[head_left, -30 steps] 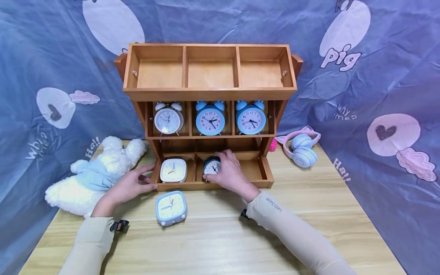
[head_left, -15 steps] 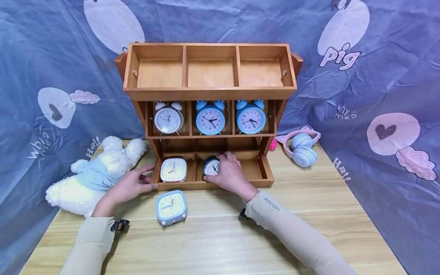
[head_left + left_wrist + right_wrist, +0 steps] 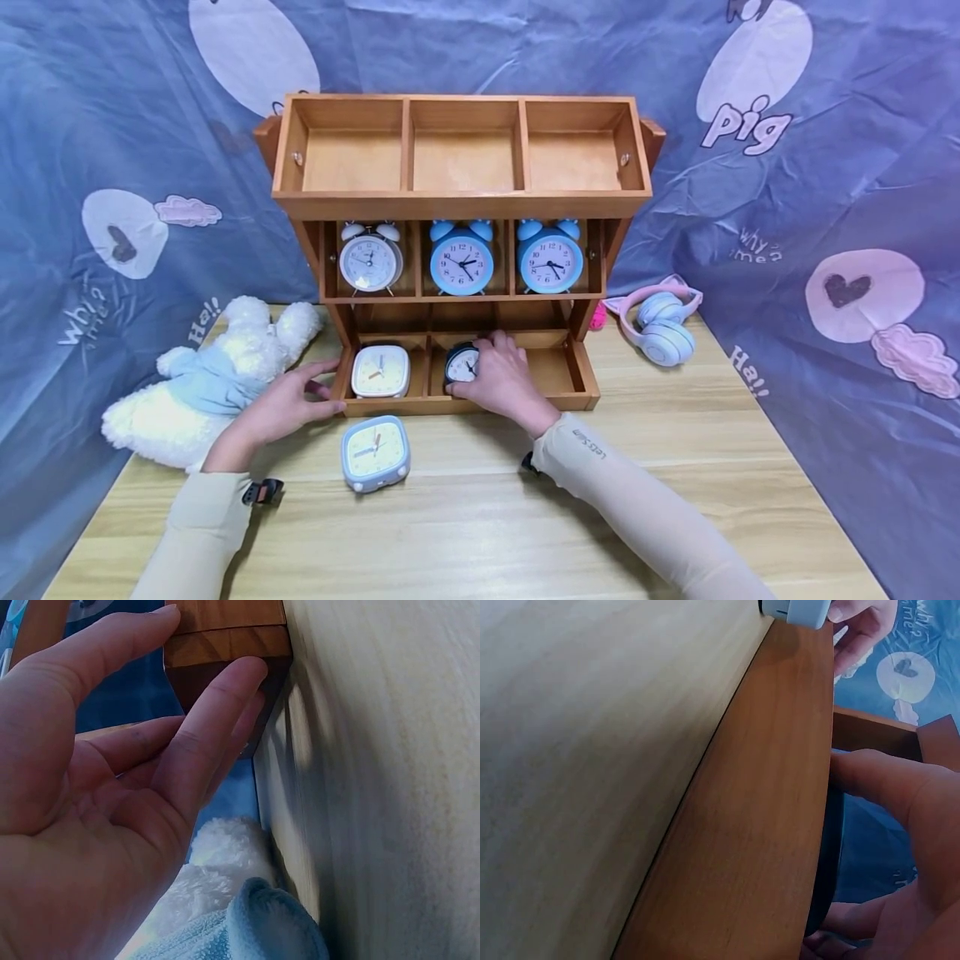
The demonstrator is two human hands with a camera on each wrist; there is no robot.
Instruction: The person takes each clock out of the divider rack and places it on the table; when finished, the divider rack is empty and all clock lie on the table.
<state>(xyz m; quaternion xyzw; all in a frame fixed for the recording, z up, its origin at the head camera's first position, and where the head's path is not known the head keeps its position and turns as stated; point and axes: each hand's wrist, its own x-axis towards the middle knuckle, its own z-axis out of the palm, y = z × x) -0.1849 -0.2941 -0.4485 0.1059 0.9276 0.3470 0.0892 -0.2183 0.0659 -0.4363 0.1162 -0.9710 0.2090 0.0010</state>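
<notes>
In the head view my right hand point(image 3: 504, 377) holds a small dark-rimmed round clock point(image 3: 462, 365) in the middle compartment of the shelf's bottom tray point(image 3: 465, 406). The right wrist view shows the thumb and fingers on either side of the dark clock rim point(image 3: 829, 859); the tray's front board hides the rest. My left hand point(image 3: 288, 404) rests its fairly straight fingertips against the tray's left end, also seen in the left wrist view, where the hand point(image 3: 112, 765) touches the wooden corner point(image 3: 225, 656). A white square clock point(image 3: 380, 372) lies in the left compartment.
A blue-grey square clock point(image 3: 376, 454) lies on the table before the tray. One white clock point(image 3: 371, 263) and two blue twin-bell clocks point(image 3: 461, 265) stand on the middle tier. A white plush toy point(image 3: 217, 383) lies left, cat-ear headphones point(image 3: 663, 325) right.
Hardly anything differs: the right wrist has shifted very slightly left, with the hand still at the round clock. The left hand keeps its place at the tray's end.
</notes>
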